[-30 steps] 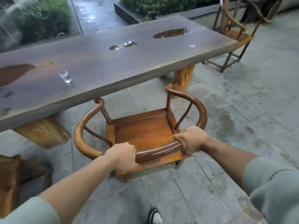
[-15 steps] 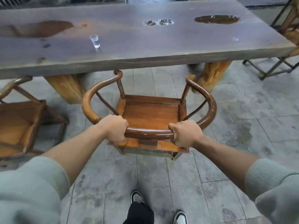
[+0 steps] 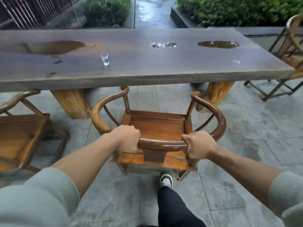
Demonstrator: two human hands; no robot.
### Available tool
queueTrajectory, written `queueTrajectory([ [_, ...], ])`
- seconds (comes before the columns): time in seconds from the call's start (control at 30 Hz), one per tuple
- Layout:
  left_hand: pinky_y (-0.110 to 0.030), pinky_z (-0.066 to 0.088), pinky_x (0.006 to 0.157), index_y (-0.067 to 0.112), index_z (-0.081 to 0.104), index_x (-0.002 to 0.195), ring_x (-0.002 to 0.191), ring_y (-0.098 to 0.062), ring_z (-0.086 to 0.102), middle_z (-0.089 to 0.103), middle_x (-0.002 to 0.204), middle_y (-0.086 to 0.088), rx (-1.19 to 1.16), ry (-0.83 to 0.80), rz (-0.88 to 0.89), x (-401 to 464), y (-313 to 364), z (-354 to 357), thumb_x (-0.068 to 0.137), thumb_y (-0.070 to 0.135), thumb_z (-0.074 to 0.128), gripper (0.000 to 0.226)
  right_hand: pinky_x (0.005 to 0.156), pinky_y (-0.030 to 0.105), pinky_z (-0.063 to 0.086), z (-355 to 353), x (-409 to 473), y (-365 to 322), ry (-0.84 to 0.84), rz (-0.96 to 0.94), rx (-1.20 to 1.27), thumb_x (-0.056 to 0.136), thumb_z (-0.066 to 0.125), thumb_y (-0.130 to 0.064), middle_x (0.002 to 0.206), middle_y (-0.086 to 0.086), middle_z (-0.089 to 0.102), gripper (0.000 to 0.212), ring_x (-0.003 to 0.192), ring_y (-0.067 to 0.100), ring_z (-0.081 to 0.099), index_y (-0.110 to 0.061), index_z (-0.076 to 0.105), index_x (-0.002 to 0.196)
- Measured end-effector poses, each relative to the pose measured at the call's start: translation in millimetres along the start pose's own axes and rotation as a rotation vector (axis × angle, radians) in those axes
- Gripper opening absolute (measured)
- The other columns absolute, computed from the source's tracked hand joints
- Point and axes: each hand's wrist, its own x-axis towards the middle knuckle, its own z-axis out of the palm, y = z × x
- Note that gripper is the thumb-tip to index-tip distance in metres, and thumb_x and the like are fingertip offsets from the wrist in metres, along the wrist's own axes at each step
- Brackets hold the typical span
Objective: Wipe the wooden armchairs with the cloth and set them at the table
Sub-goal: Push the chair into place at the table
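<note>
A wooden armchair (image 3: pixel 157 128) with a curved horseshoe back rail stands in front of me, facing the long wooden table (image 3: pixel 147 69). Its armrest tips reach just under the table's near edge. My left hand (image 3: pixel 127 139) grips the back rail on the left, and my right hand (image 3: pixel 197 145) grips it on the right. No cloth is in view.
A second armchair (image 3: pixel 21 128) stands at the left by the table. A third one (image 3: pixel 290 51) is at the table's right end. A small clear glass (image 3: pixel 105 58) and puddles sit on the tabletop. Two thick timber legs (image 3: pixel 72 104) hold the table. My shoe (image 3: pixel 166 180) is behind the chair.
The chair has swung round from an angle and now faces the table squarely, closer to its edge. Both hands have kept their grip on the back rail.
</note>
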Motion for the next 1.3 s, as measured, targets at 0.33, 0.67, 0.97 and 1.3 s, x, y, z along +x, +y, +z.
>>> queueTrajectory([
  [0.33, -0.023, 0.044, 0.043, 0.028, 0.054, 0.065, 0.052, -0.010, 0.058, 0.059, 0.059, 0.009, -0.042, -0.010, 0.002, 15, 4, -1, 0.070, 0.048, 0.059, 0.022, 0.049, 0.019, 0.037, -11, 16, 21, -0.088, 0.025, 0.039, 0.069, 0.053, -0.039, 0.059, -0.012, 0.052, 0.010, 0.053, 0.005, 0.050, -0.031, 0.047, 0.071],
  [0.67, -0.033, 0.059, 0.060, 0.025, 0.065, 0.083, 0.060, -0.012, 0.059, 0.057, 0.066, 0.010, -0.088, -0.020, -0.014, 36, 2, -6, 0.072, 0.052, 0.055, 0.030, 0.052, 0.023, 0.043, -7, 48, 56, -0.089, -0.014, 0.035, 0.064, 0.039, -0.047, 0.062, -0.013, 0.055, 0.025, 0.056, 0.009, 0.054, -0.026, 0.052, 0.073],
  [0.97, -0.031, 0.056, 0.057, 0.027, 0.059, 0.075, 0.058, -0.011, 0.057, 0.056, 0.065, 0.010, -0.098, -0.044, -0.029, 34, 4, -11, 0.072, 0.055, 0.052, 0.029, 0.062, 0.032, 0.056, -11, 55, 58, -0.274, 0.015, 0.047, 0.066, 0.059, -0.035, 0.069, -0.011, 0.061, 0.018, 0.063, 0.012, 0.059, -0.029, 0.054, 0.082],
  [1.3, -0.045, 0.039, 0.109, 0.044, 0.019, 0.148, 0.138, -0.016, 0.037, 0.033, 0.154, 0.007, -0.462, -0.091, -0.094, 63, 35, -40, 0.059, 0.102, 0.042, 0.109, 0.109, 0.042, 0.034, -24, 45, 87, -0.311, -0.044, 0.344, 0.073, 0.043, -0.095, 0.134, -0.011, 0.050, 0.084, 0.123, 0.014, 0.043, -0.052, 0.032, 0.144],
])
